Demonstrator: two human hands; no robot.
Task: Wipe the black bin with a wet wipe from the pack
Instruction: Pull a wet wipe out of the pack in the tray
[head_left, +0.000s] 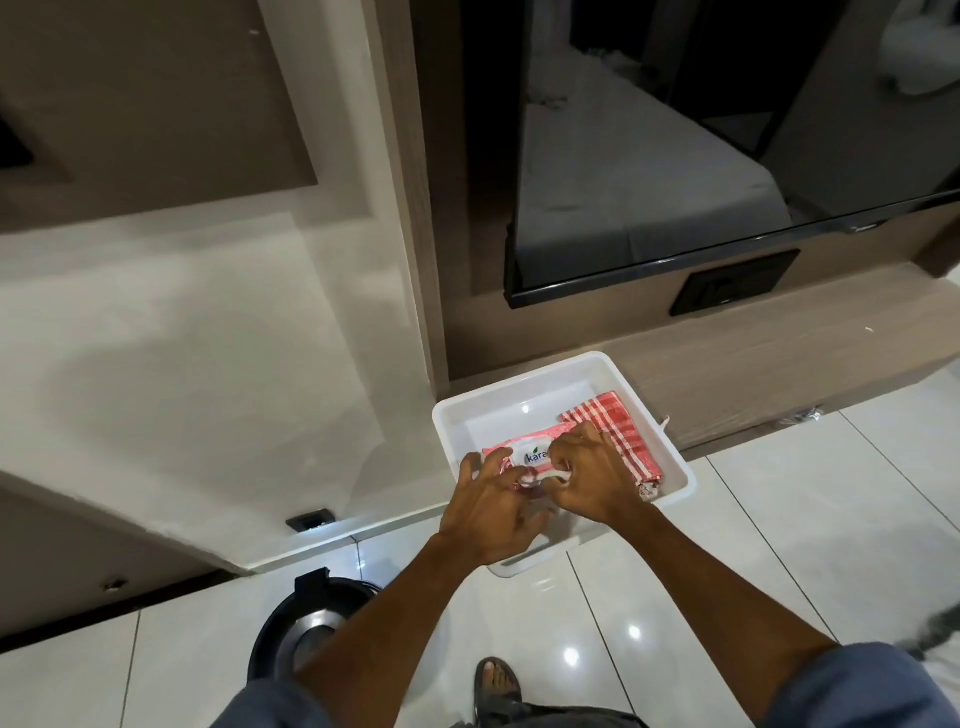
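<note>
A pink and white wet wipe pack (524, 453) lies in a white plastic tray (530, 387) on the tiled floor. My left hand (493, 512) presses on the pack's near end, fingers spread over it. My right hand (592, 475) pinches a white wipe or the pack's flap at its opening; which one I cannot tell. The black bin (306, 631) stands on the floor at lower left, its lid shiny, partly hidden by my left forearm.
A red and white checked cloth (621, 426) lies in the tray beside the pack. A wall-mounted TV (675, 156) hangs above a wooden ledge (753, 358). A white wall with a socket (310, 519) is at left. My sandalled foot (496, 680) is on the glossy tiles.
</note>
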